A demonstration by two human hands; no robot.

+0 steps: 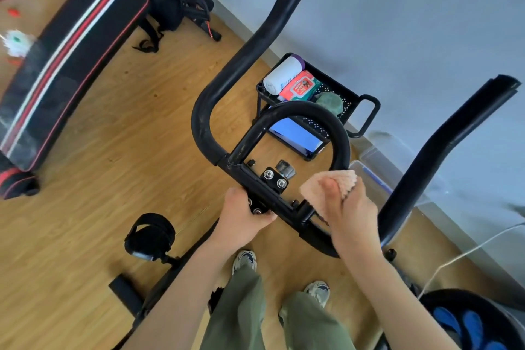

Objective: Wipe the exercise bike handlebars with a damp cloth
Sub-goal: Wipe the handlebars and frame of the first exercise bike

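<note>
The black exercise bike handlebars [241,65] fill the middle of the view: a long left horn, a central loop [338,133] and a right horn [443,148]. My left hand [241,221] grips the crossbar by the bolted clamp [274,179]. My right hand [355,207] is shut on a peach-coloured cloth [326,187], pressed against the bar where the loop's right end meets the crossbar. The cloth hides that joint.
A black mesh cart [366,111] stands beyond the bars against the grey wall, holding a white bottle [281,74], a red wipes pack [301,85] and a green cloth [331,102]. A padded bench [65,65] lies left. A pedal [150,236] and my shoes [244,260] are below.
</note>
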